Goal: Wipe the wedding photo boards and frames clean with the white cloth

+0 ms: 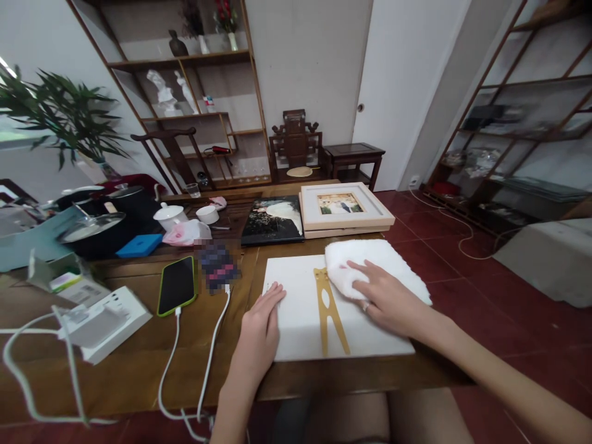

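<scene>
Red floor tiles (518, 327) run around a dark wooden surface (139, 376), and a tall shelf unit (213, 117) stands against the wall beyond it at 11 o'clock. Taking the white panel (296, 308) as the centre of the dial, it lies flat near the surface's front edge, with a gold shape (324, 327) on its face: a small eared head above two long legs. Whether that shape is printed or a separate piece cannot be told.

At 2 o'clock a fluffy white cloth (393, 262) covers the panel's far right corner and reaches past its edge. The right hand (386, 299) rests on the cloth, two fingers outstretched; whether the others grip a fold underneath cannot be told. At 9 o'clock the left hand (261, 320) is open, its fingers laid on the panel's left edge, grasping nothing.

At 12 o'clock sits a pale framed picture (340, 205), with a dark picture (263, 231) just beside it at 11. A green-edged phone (176, 287), plugged into a white cable (172, 354), lies at 9 o'clock. Farther out that way is a white box (118, 333); toward 10 are a white teapot (169, 214) and dark pots (134, 203).
</scene>
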### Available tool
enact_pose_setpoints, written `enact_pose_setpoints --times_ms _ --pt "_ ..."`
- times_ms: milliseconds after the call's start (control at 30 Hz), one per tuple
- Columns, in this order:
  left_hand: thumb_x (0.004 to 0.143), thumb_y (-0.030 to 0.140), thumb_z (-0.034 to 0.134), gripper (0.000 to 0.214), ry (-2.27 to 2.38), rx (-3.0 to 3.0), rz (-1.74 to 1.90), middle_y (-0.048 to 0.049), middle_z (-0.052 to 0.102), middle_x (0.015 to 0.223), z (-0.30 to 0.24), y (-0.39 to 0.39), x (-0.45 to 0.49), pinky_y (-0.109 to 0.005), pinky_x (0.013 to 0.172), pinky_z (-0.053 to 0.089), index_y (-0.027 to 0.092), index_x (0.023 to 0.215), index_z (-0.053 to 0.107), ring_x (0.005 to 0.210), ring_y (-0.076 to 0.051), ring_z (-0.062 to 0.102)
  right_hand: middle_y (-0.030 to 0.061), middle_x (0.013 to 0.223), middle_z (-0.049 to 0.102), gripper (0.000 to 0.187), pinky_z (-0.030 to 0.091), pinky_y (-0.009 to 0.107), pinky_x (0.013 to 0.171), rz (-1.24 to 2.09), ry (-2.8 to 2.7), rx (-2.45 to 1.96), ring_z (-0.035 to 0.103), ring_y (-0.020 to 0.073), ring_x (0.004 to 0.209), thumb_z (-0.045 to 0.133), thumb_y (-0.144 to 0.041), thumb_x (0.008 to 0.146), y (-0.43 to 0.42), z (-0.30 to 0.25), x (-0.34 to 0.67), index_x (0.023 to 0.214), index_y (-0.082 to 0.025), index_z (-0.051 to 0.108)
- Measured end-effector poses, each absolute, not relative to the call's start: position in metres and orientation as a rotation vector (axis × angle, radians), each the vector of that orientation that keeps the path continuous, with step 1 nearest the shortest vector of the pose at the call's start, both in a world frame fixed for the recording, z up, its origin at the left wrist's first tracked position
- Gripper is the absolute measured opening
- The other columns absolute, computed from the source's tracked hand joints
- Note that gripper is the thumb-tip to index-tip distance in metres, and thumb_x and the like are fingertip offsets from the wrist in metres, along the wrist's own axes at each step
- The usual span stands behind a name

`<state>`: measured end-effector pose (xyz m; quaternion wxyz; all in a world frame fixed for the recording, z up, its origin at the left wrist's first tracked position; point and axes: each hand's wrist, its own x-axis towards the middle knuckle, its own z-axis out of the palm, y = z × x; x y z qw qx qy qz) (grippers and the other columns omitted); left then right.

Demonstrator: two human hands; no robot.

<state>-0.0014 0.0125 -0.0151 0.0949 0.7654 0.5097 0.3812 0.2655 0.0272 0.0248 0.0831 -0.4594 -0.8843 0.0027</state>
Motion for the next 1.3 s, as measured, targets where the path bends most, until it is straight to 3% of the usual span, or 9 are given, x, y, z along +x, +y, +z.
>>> enact_pose_setpoints --times_ms 200,400,533,667,800,1067,1200,1300 --pt "0.087 0.013 0.04 0.031 1.519 2.301 1.119 -0.0158 0.065 0.118 -0.014 0.012 0.0 -0.042 0.1 0.045 0.009 0.105 0.065 0.114 -0.024 0.058 0.0092 0.142 0.041 0.029 0.031 0.05 0.108 0.215 -2.746 -1.226 0.03 0.0299 0.133 0.052 -0.005 0.061 -0.054 0.044 0.27 0.081 -0.021 0.066" --pt "0.088 0.014 0.041 0.03 1.513 2.301 1.124 -0.0159 0.065 0.117 -0.015 0.011 -0.001 -0.041 0.102 0.044 0.009 0.104 0.065 0.115 -0.023 0.058 0.0014 0.142 0.042 0.033 0.042 0.042 0.101 0.46 -2.783 -1.268 0.034 0.0272 0.132 0.05 -0.005 0.06 -0.073 0.057 0.28 0.082 -0.025 0.065" --pt "0.088 0.014 0.041 0.03 1.514 2.305 1.114 -0.0148 0.065 0.117 -0.015 0.012 -0.001 -0.041 0.101 0.044 0.01 0.105 0.065 0.115 -0.023 0.058 0.0073 0.144 0.04 0.029 0.041 0.045 0.1 0.416 -2.651 -1.369 0.033 0.0282 0.132 0.049 -0.006 0.068 -0.036 0.045 0.279 0.089 -0.021 0.063" --pt "0.088 0.015 0.041 0.029 1.525 2.288 1.118 -0.0143 0.065 0.118 -0.014 0.013 -0.001 -0.041 0.101 0.044 0.011 0.104 0.066 0.115 -0.023 0.058 0.0187 0.132 0.05 0.014 0.043 0.046 0.094 0.234 -2.591 -1.336 0.044 0.0319 0.123 0.049 -0.016 0.083 0.019 0.035 0.271 0.088 -0.016 0.062" --pt "0.088 0.015 0.041 0.03 1.527 2.266 1.105 -0.0144 0.065 0.118 -0.013 0.012 0.0 -0.041 0.101 0.044 0.011 0.104 0.066 0.115 -0.023 0.058 0.021 0.126 0.053 0.024 0.042 0.047 0.093 0.093 -2.55 -1.268 0.048 0.0326 0.118 0.044 -0.028 0.091 0.06 0.03 0.265 0.092 -0.014 0.062" --pt "0.088 0.014 0.041 0.029 1.519 2.266 1.116 -0.0144 0.065 0.117 -0.013 0.012 0.0 -0.042 0.102 0.044 0.012 0.104 0.066 0.115 -0.023 0.058 0.0195 0.116 0.06 0.017 0.028 0.051 0.106 0.12 -2.542 -1.296 0.039 0.0297 0.128 0.045 -0.011 0.081 0.016 0.026 0.261 0.081 -0.016 0.061" --pt "0.088 0.015 0.041 0.029 1.507 2.264 1.124 -0.0153 0.065 0.117 -0.013 0.012 0.0 -0.041 0.102 0.043 0.01 0.103 0.066 0.116 -0.023 0.057 0.014 0.135 0.05 0.02 0.034 0.052 0.104 0.285 -2.607 -1.335 0.03 0.0298 0.133 0.048 -0.008 0.071 -0.043 0.04 0.264 0.081 -0.019 0.062" --pt "0.088 0.016 0.041 0.029 1.516 2.258 1.111 -0.0145 0.065 0.119 -0.013 0.012 0.0 -0.042 0.103 0.043 0.011 0.104 0.066 0.116 -0.023 0.057 0.0098 0.135 0.05 0.018 0.038 0.046 0.103 0.467 -2.761 -1.273 0.035 0.0287 0.132 0.051 -0.009 0.069 -0.07 0.056 0.271 0.076 -0.022 0.062"
